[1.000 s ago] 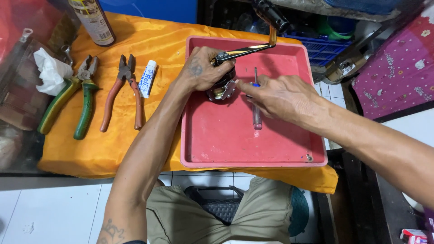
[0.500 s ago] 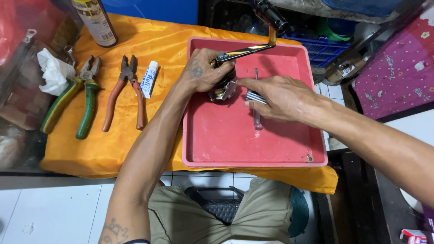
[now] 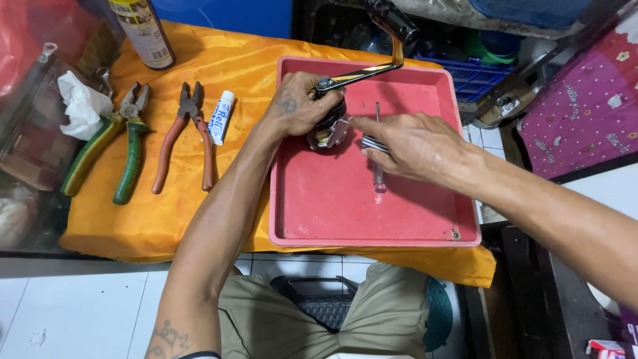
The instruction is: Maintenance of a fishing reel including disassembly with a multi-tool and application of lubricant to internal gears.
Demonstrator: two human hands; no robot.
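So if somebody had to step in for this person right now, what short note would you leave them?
Left hand grips the fishing reel over the red tray, crank handle pointing up and away.
Right hand holds a slim metal tool, forefinger touching the reel.
A screwdriver lies in the tray.
Two pliers and a small tube lie on the orange cloth.
Done: reel looks partly opened. Left: cannot tell how much.

Bright, even overhead light — soft shadows, sharp focus, slight wide-angle edge distortion.
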